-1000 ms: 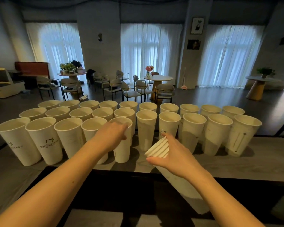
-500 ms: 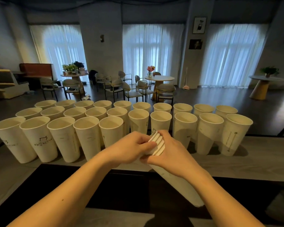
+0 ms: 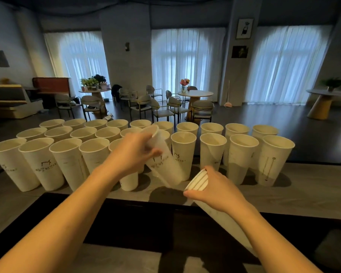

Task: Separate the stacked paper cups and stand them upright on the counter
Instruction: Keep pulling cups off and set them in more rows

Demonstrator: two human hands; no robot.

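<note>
My left hand (image 3: 135,152) grips a single white paper cup (image 3: 165,164) near its rim. The cup tilts, mouth up and left, base down toward the counter (image 3: 303,190). My right hand (image 3: 215,189) is closed around a stack of nested cups (image 3: 198,181), rims pointing up-left, the stack's body running down under my wrist. The single cup is apart from the stack, just above and left of it. Several separated cups (image 3: 183,152) stand upright in three rows across the counter behind both hands.
The grey counter has bare surface in front of the cup rows, at the right near my right hand. A dark lower ledge (image 3: 136,223) runs below the counter edge. Tables and chairs (image 3: 165,107) fill the room beyond.
My left hand reached the stack, took hold of the top cup and pulled it out up and left. My right hand with the stack moved slightly right and down.
</note>
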